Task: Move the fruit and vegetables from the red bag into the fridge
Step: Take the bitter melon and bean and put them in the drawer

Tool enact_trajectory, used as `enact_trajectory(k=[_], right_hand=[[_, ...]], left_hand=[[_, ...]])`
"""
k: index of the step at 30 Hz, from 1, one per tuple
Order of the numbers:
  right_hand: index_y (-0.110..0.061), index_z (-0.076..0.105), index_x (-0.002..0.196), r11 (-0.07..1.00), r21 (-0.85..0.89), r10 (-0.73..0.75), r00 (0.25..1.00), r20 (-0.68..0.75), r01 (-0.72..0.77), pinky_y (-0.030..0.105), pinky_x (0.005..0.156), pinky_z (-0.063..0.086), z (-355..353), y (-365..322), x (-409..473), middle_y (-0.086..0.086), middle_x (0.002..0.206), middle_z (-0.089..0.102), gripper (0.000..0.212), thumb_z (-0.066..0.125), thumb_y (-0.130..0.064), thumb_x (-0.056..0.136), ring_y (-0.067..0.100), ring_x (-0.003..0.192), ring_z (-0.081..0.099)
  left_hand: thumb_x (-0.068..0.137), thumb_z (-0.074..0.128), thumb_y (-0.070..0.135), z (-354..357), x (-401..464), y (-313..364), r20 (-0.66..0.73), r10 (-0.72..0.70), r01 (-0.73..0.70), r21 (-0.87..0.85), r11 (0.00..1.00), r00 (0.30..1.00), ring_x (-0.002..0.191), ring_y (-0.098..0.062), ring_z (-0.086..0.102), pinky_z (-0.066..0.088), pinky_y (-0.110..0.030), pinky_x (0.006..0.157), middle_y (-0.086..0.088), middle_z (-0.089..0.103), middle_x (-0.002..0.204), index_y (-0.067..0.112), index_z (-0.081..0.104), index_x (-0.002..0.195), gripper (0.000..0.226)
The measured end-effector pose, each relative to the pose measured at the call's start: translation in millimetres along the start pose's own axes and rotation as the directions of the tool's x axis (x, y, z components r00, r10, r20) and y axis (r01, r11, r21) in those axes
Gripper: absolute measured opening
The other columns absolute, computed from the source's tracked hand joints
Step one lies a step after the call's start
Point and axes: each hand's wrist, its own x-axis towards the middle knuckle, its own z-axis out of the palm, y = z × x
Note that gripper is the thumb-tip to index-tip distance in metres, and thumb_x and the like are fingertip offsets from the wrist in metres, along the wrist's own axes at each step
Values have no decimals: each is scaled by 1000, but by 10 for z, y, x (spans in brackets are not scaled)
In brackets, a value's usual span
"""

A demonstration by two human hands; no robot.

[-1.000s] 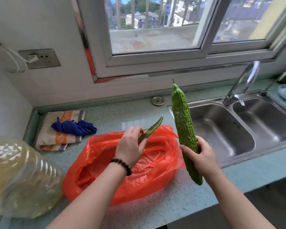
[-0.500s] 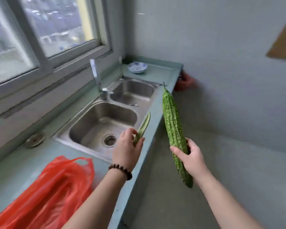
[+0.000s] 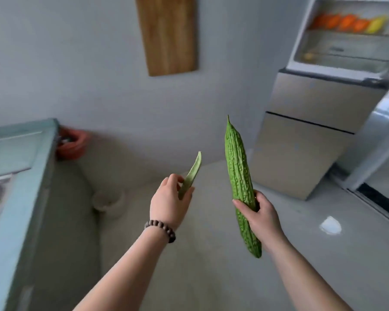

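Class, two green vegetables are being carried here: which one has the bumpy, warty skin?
The long bitter gourd gripped upright in the right hand. The pod pinched by the left hand is smooth, thin and much shorter.

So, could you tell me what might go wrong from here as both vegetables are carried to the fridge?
The left hand only pinches the thin green pod near its base, so it may slip out. The right hand grips the long bitter gourd low, leaving its top free to knock the fridge shelves. With both hands full, neither is free to move what is already on those shelves.
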Motion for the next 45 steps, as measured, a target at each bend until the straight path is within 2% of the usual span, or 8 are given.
enact_trajectory(k=[5,11,21,27,33,37,42,45], right_hand=[[-27,61,92,1000,1,12,985,-173,-11,28,60,45,-1019,201,634,-5,77,65,19,71,-33,78,12,72,61],[-30,61,96,998,12,58,945,-321,-57,31,66,50,-1857,379,1224,-5,82,66,22,71,-38,78,12,77,63],[-28,61,97,998,2,64,911,-407,-69,34,67,52,-2338,520,2646,-5,83,66,22,71,-34,79,13,78,63],[-27,61,101,999,-36,10,907,-420,-28,25,63,47,-2554,361,4071,-7,87,66,24,70,-34,80,9,81,62],[-38,55,98,995,-100,-74,885,-459,31,22,64,45,-2902,-72,5531,-15,89,63,23,69,-37,80,1,82,59],[-33,55,105,981,-181,-151,861,-485,70,16,59,37,-3304,-310,6258,-18,88,62,24,64,-39,84,-3,82,57],[-24,55,112,914,-383,-333,789,-516,135,20,57,33,-4041,-698,7190,-10,89,58,30,60,-39,87,8,78,53],[-19,52,119,844,-512,-441,755,-486,163,26,68,34,-4542,-920,7800,-6,96,56,40,62,-38,85,15,87,52]], left_hand=[[83,64,37,908,560,820,134,125,-118,-56,991,983,69,-13,52,40,-27,61,9,52,85,20,54,97,24],[84,63,37,1616,1143,1532,190,231,-213,-109,971,954,72,-15,54,40,-26,61,4,55,88,19,54,99,25],[86,61,36,2682,2506,2204,205,328,-296,-172,940,922,71,-12,54,43,-26,59,5,55,88,19,54,99,23],[85,62,35,3299,3840,2585,152,340,-303,-223,927,928,72,-16,56,47,-29,60,3,56,88,18,55,98,23],[85,63,35,3854,5116,3185,111,396,-349,-297,889,912,70,-15,56,49,-31,61,3,56,88,18,54,97,23],[84,63,35,4236,5731,3608,98,435,-382,-333,862,895,71,-16,56,51,-34,63,1,58,89,17,55,98,23],[85,63,33,4655,6383,4093,36,493,-444,-380,812,869,71,-14,56,51,-33,63,3,57,86,18,55,97,21],[84,64,33,4848,6779,4379,-38,516,-487,-398,778,856,70,-12,56,49,-32,62,3,58,84,19,55,96,20]])
